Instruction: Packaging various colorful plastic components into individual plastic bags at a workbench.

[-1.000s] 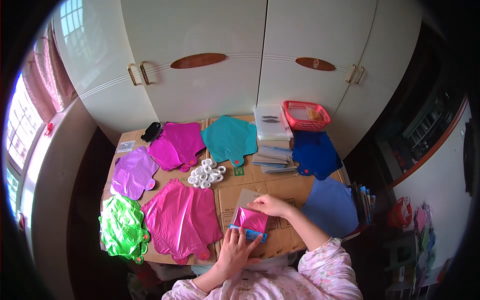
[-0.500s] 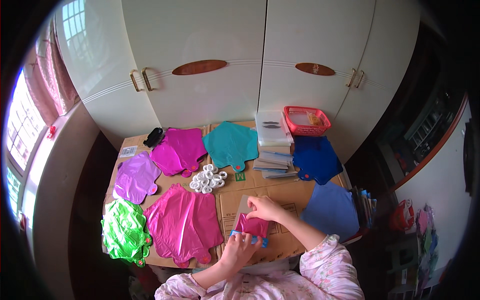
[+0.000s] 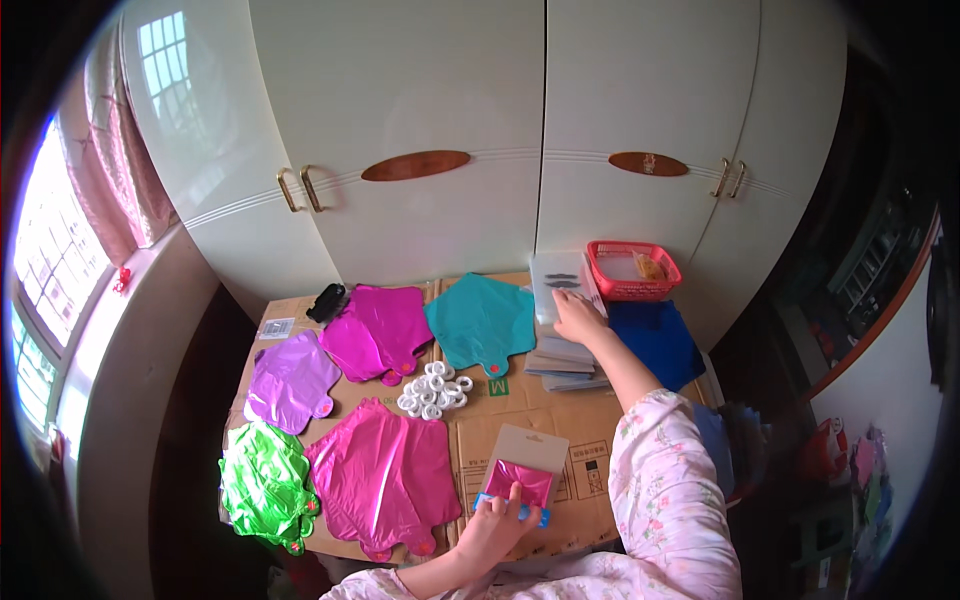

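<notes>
Left hand [image 3: 492,525] flat, fingers spread, pinning thin, slippery folded pink foil packet [image 3: 520,480]; right hand [image 3: 578,318] resting loosely apart on grey card stack [image 3: 562,352]. Best pinched at edges.

A cardboard-covered tabletop [image 3: 520,400] carries flat foil balloons [image 3: 385,485] along its left side, white rings [image 3: 434,389] mid-surface, a red basket [image 3: 632,270] at its far right corner.

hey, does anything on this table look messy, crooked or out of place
Nothing looks spilled or damaged. The foil balloons lie flat in colour piles, though the green pile is crumpled and overhangs the cardboard-covered table at its front left corner. The white rings sit in a loose heap.
</notes>
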Available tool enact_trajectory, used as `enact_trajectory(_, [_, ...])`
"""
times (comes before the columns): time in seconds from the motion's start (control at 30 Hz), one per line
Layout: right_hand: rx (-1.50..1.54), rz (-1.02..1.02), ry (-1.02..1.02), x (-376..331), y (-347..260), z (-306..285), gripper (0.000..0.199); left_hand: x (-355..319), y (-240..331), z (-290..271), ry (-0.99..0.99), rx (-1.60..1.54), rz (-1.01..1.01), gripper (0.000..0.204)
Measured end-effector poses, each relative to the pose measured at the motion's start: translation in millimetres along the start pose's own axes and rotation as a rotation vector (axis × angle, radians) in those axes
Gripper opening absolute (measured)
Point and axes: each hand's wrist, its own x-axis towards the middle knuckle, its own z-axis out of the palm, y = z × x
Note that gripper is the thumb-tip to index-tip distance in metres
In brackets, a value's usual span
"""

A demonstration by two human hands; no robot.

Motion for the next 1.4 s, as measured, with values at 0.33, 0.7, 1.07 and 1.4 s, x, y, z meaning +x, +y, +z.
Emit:
enact_trajectory(0.33, [-0.118, -0.058, -0.324, 11, 43, 26, 0.021, -1, -5, 4, 0.051, 0.006, 0.025, 0.038])
enact_trajectory(0.7, [0.147, 0.234, 0.033, -2, 36, -7, 0.016, -1, 4, 7, 0.051, 0.002, -0.022, 0.036])
enact_trajectory(1.07, [-0.235, -0.158, 0.489, -27, -5, -58, 0.007, 1, 11, 18, 0.081, 0.058, -0.051, 0.03])
enact_trajectory(1.4, [-0.284, -0.222, 0.367, -17, -9, 2, 0.002, 1, 12, 12, 0.078, 0.055, -0.066, 0.027])
